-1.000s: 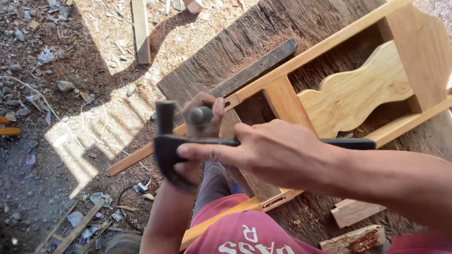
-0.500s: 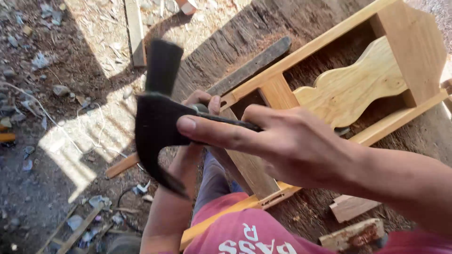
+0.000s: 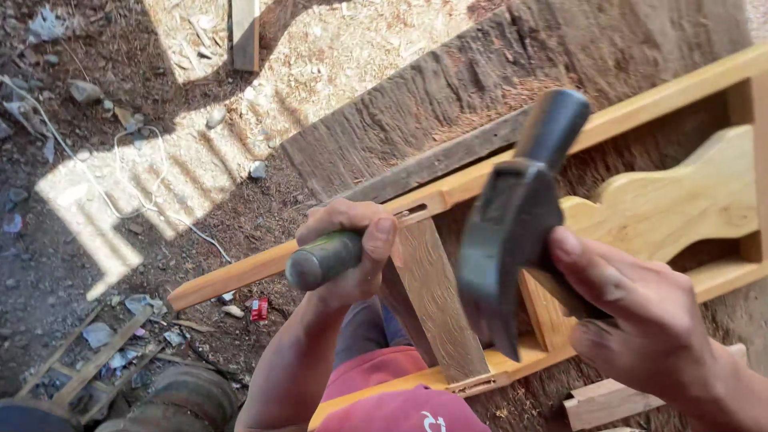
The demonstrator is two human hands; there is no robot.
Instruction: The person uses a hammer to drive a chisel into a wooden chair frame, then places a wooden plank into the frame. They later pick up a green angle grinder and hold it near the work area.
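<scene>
Outdoor dirt ground, littered with stones, wood scraps and paper bits, half in sun, half in shade; a thin white cord loops across it. On the right lies a wide weathered grey plank, with sawdust around it. Across the plank lies a pale yellow wooden frame: long top rail, lower rail, upright slats between, and a curvy cut-out light wood panel set inside it. A dark narrow grey board runs just behind the top rail.

Left hand is clenched around a dark round-ended tool handle, a chisel or punch by the look; its tip is hidden behind the fingers, right at the joint where an upright slat meets the top rail. Cannot tell what the tip touches.

Right hand grips the handle of a dark steel claw hammer. Hammer head is raised in the air, near the camera and blurred, over the frame, between the two hands and well above the left-hand tool. Fingers wrap the handle, thumb on top.

Bottom edge: person's red shirt and grey trousers, a dark boot bottom left. A short loose pale wood offcut lies by the right wrist. A small red scrap lies under the rail's left end.
</scene>
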